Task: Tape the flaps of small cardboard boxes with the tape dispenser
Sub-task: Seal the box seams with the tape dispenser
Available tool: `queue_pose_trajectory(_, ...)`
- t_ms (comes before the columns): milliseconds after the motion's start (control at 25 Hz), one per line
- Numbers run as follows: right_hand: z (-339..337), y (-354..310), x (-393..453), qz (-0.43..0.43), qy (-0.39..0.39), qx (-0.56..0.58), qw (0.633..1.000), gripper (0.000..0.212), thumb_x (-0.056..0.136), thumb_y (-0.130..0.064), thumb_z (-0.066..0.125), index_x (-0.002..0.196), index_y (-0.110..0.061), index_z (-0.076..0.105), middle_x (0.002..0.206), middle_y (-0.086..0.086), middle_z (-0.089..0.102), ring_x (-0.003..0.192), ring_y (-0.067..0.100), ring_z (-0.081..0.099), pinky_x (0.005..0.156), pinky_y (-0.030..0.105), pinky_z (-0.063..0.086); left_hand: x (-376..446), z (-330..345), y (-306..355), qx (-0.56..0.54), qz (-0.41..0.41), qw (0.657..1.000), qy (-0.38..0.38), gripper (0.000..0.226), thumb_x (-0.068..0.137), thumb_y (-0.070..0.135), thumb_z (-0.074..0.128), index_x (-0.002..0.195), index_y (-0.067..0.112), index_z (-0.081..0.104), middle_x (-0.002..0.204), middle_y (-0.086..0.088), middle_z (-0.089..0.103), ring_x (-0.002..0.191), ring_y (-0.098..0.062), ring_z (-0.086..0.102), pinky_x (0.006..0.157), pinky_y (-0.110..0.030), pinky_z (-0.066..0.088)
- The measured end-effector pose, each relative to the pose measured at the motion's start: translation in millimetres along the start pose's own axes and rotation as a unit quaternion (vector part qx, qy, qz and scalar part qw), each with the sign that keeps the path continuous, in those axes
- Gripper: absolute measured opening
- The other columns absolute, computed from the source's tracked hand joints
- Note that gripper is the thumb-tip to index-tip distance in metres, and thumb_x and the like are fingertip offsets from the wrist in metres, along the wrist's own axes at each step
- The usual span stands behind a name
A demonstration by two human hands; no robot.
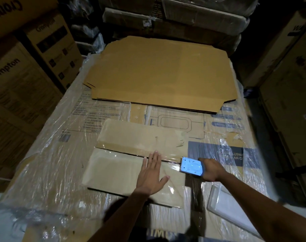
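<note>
Head view: we press our flat left hand (151, 173) on the box (131, 165); right hand (210, 170) grips the dispenser (191, 167) at the seam's right end, tape nearly finished.

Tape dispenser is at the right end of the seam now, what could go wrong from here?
The tape dispenser, gripped by the right hand, has its toothed blade close to the left hand pressing the box; a slip could nick the fingers. The tape looks wrinkled near the seam end, so it may bond poorly.
</note>
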State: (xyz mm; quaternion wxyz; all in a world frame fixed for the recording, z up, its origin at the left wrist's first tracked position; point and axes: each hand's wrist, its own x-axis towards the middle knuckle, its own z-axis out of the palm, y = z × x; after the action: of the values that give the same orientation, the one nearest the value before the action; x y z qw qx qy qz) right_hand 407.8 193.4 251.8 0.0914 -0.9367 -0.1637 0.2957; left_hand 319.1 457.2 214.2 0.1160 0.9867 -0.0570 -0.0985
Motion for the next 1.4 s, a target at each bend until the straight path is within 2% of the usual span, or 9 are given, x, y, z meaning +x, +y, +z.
queue_pose_trajectory(80, 6.4, -38.7, 11.8, -0.017, 0.013, 0.004, 1.0, 0.045, 0.075, -0.05, 0.071, 0.106, -0.021, 0.056, 0.103, 0.001, 0.069, 0.098, 0.024, 0.066, 0.075, 0.032, 0.055, 3.0, 2.6, 0.4, 0.013, 0.022, 1.0, 0.01, 0.106, 0.082, 0.081, 0.027, 0.156, 0.009, 0.002, 0.161, -0.005, -0.01, 0.151, -0.025, -0.006, 0.118, -0.045, -0.008)
queue_pose_trajectory(200, 3.6, -86.8, 29.5, -0.038, 0.021, -0.003, 0.999, 0.048, 0.073, -0.042, 0.074, 0.111, -0.02, 0.054, 0.105, 0.003, 0.067, 0.099, 0.026, 0.065, 0.073, 0.031, 0.051, 6.4, -2.3, -16.0, 0.01, -0.014, 1.0, -0.009, 0.125, 0.067, 0.095, 0.026, 0.152, 0.015, -0.02, 0.157, 0.001, -0.029, 0.146, -0.018, -0.027, 0.118, -0.045, -0.016)
queue_pose_trajectory(280, -7.5, -101.3, 34.6, -0.041, 0.007, -0.033, 0.999, 0.056, 0.068, -0.039, 0.078, 0.115, -0.021, 0.052, 0.105, 0.001, 0.064, 0.096, 0.023, 0.062, 0.069, 0.028, 0.047, 5.3, -5.8, -28.4, 0.029, -0.028, 0.999, -0.011, 0.126, 0.067, 0.089, 0.035, 0.151, 0.016, -0.024, 0.158, 0.001, -0.029, 0.146, -0.019, -0.026, 0.12, -0.049, -0.009)
queue_pose_trajectory(400, -24.0, -91.6, 30.0, -0.036, -0.009, -0.051, 0.998, 0.058, 0.062, -0.038, 0.078, 0.113, -0.026, 0.053, 0.097, -0.003, 0.061, 0.088, 0.018, 0.058, 0.065, 0.025, 0.044, 3.8, -7.3, -31.0, 0.04, -0.033, 0.998, -0.028, 0.122, 0.065, 0.076, 0.04, 0.15, 0.019, -0.027, 0.159, 0.001, -0.027, 0.147, -0.019, -0.023, 0.12, -0.051, -0.003)
queue_pose_trajectory(600, -28.1, -35.1, 9.6, -0.002, -0.019, -0.065, 0.998, 0.055, 0.067, -0.052, 0.075, 0.112, -0.024, 0.057, 0.1, -0.003, 0.068, 0.096, 0.018, 0.065, 0.071, 0.029, 0.055, 4.8, -4.2, -26.8, 0.042, -0.04, 0.998, -0.036, 0.126, 0.066, 0.07, 0.052, 0.146, 0.019, -0.031, 0.157, 0.0, -0.032, 0.146, -0.02, -0.028, 0.119, -0.051, -0.009)
queue_pose_trajectory(960, 1.1, -86.7, 23.1, 0.042, 0.028, -0.185, 0.981, 0.056, 0.075, -0.053, 0.067, 0.119, -0.02, 0.053, 0.107, 0.001, 0.064, 0.1, 0.022, 0.063, 0.081, 0.033, 0.044, 6.3, -5.4, -25.1, 0.083, -0.028, 0.995, -0.05, 0.112, 0.07, 0.074, 0.044, 0.147, 0.038, -0.028, 0.156, -0.007, -0.035, 0.145, -0.029, -0.029, 0.116, -0.058, -0.011)
queue_pose_trajectory(1160, 15.2, -138.2, 31.0, 0.065, 0.042, -0.297, 0.952, 0.038, 0.087, -0.053, 0.058, 0.102, -0.019, 0.063, 0.082, -0.003, 0.055, 0.09, 0.016, 0.063, 0.076, 0.029, 0.044, 7.2, -11.2, -19.9, 0.074, -0.02, 0.995, -0.058, 0.107, 0.06, 0.083, 0.017, 0.152, 0.04, -0.016, 0.157, -0.011, -0.029, 0.144, -0.038, -0.025, 0.11, -0.059, -0.018)
queue_pose_trajectory(1280, 33.3, -140.2, 31.8, 0.105, 0.023, -0.242, 0.964, 0.04, 0.087, -0.054, 0.056, 0.104, -0.019, 0.064, 0.086, -0.003, 0.059, 0.091, 0.015, 0.064, 0.078, 0.028, 0.048, 7.2, -14.7, -19.3, 0.087, -0.019, 0.993, -0.074, 0.107, 0.056, 0.082, 0.011, 0.149, 0.041, -0.021, 0.156, -0.012, -0.032, 0.143, -0.039, -0.027, 0.11, -0.06, -0.017)
queue_pose_trajectory(1400, 44.2, -125.5, 32.9, 0.197, -0.009, -0.047, 0.979, 0.04, 0.082, -0.052, 0.061, 0.106, -0.02, 0.062, 0.103, -0.003, 0.066, 0.097, 0.017, 0.065, 0.08, 0.028, 0.047, 8.1, -16.6, -23.0, 0.058, -0.015, 0.996, -0.063, 0.097, 0.071, 0.083, 0.012, 0.15, 0.038, -0.022, 0.157, -0.007, -0.031, 0.144, -0.032, -0.028, 0.111, -0.057, -0.019)
